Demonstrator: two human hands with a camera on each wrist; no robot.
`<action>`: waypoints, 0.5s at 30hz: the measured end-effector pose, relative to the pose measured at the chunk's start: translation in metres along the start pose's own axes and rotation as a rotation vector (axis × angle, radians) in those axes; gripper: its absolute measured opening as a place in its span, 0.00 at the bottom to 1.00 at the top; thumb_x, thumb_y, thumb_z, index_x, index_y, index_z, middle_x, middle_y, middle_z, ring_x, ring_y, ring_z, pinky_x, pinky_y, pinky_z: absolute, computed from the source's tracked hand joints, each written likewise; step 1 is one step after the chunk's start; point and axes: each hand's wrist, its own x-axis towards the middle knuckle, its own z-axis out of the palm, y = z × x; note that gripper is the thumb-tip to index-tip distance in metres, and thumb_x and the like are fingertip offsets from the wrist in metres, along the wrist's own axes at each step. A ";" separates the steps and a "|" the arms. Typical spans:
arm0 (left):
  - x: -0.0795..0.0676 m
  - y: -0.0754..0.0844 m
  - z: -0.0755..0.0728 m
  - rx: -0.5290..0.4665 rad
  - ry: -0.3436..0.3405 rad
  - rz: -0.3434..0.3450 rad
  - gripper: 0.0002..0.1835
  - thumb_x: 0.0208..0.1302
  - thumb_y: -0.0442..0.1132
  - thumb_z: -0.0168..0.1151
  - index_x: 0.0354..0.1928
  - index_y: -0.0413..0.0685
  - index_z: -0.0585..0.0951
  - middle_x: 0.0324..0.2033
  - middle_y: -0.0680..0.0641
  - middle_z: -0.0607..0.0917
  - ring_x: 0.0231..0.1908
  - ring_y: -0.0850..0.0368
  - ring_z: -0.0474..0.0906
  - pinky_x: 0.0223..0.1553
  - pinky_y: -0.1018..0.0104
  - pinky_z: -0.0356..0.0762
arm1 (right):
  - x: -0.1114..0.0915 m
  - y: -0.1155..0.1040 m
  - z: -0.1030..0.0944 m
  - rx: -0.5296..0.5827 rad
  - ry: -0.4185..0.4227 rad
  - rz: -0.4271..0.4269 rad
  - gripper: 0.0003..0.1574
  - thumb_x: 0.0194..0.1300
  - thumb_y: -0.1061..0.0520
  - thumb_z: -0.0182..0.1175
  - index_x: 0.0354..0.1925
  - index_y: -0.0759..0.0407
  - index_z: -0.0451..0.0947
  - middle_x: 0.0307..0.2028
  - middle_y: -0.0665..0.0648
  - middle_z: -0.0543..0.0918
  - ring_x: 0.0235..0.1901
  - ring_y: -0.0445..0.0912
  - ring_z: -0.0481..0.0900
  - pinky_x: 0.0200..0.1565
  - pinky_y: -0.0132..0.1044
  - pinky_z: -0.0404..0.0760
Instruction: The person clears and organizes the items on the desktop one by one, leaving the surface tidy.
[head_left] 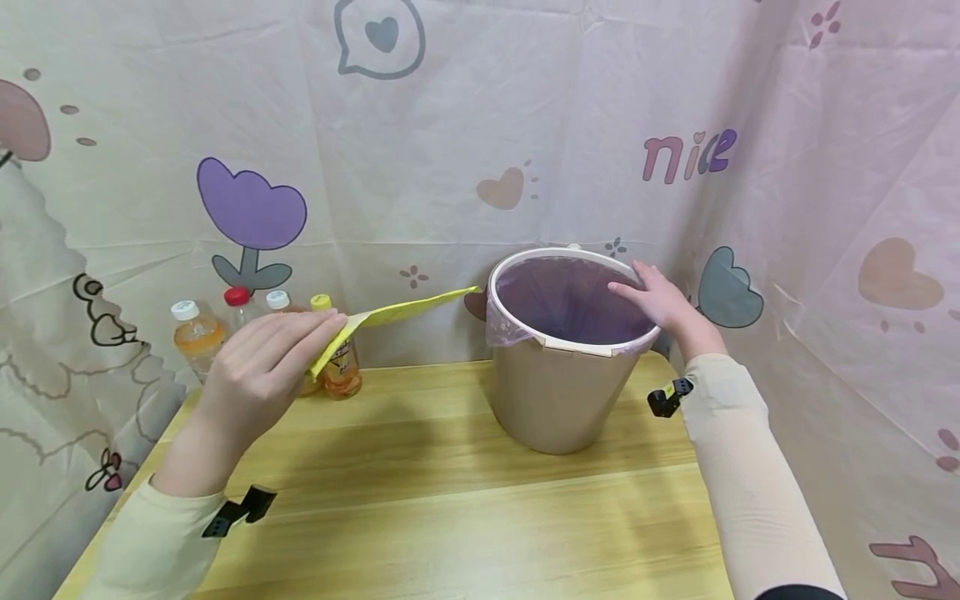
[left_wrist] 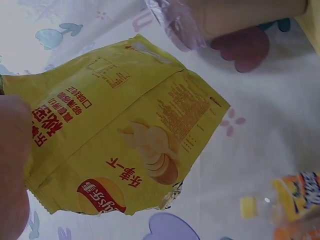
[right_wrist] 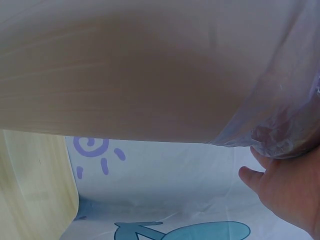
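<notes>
My left hand [head_left: 258,375] pinches a yellow chip bag [left_wrist: 125,130] by one edge. The bag is flat, with red lettering, a potato picture and a torn, silvery edge in the left wrist view; in the head view it appears nearly edge-on, stretching toward the bin. My right hand [head_left: 663,304] rests on the right rim of a beige trash bin [head_left: 555,392], fingers extended. A thin purple liner [head_left: 510,329] is folded over the bin's rim. In the right wrist view, part of the right hand [right_wrist: 287,192] shows against the crinkled liner, outside the bin wall.
Several drink bottles stand at the table's back left, including one with a yellow cap [head_left: 342,371], one with a red cap [head_left: 237,298] and one with a white cap [head_left: 197,333]. The wooden table [head_left: 450,517] backs onto a printed cloth [head_left: 420,167].
</notes>
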 end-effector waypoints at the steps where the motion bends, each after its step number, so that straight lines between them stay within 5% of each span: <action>1: 0.003 0.000 0.002 0.000 -0.001 0.003 0.13 0.71 0.31 0.51 0.47 0.37 0.84 0.39 0.40 0.89 0.33 0.41 0.84 0.39 0.49 0.78 | 0.000 0.000 0.000 0.001 0.001 0.000 0.60 0.67 0.25 0.43 0.77 0.58 0.32 0.77 0.65 0.35 0.76 0.62 0.28 0.72 0.66 0.35; 15: 0.037 0.000 0.027 -0.034 0.077 0.074 0.10 0.67 0.31 0.58 0.46 0.38 0.85 0.39 0.39 0.89 0.33 0.41 0.85 0.37 0.46 0.81 | -0.002 -0.001 -0.001 0.007 -0.004 0.008 0.60 0.67 0.25 0.43 0.77 0.57 0.32 0.77 0.65 0.34 0.76 0.62 0.28 0.71 0.67 0.36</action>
